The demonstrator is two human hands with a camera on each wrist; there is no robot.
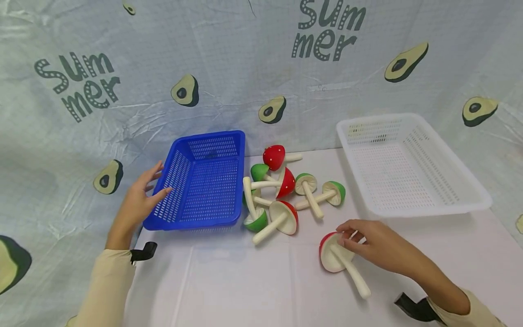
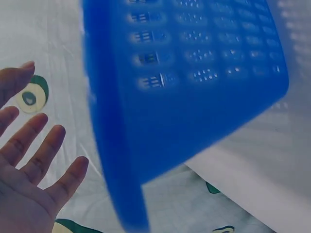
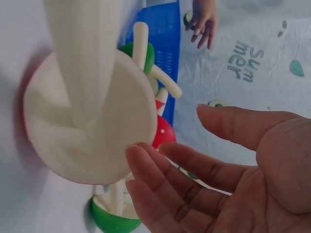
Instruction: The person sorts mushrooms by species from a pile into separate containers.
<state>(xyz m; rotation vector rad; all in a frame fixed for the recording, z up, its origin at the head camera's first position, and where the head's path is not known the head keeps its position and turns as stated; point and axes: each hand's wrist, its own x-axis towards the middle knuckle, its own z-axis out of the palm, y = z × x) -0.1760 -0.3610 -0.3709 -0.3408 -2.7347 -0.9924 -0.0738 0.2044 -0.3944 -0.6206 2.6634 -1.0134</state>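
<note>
A red-capped toy mushroom (image 1: 330,257) lies on the table with its pale underside up and its stem toward the front right. My right hand (image 1: 373,243) is over its cap edge, fingers loosely bent; in the right wrist view the thumb and fingers stand apart with nothing between them. My left hand (image 1: 140,197) is at the left rim of the blue basket (image 1: 241,181), fingers spread. In the left wrist view that hand's fingers are apart from the basket wall. Between the baskets lies a pile of red and green toy mushrooms (image 1: 282,215).
A white basket (image 1: 457,211) stands at the back right, with nothing seen inside it. Behind the table hangs a pale cloth (image 1: 229,54) printed with avocados and lettering. The blue basket's inside shows only its mesh floor.
</note>
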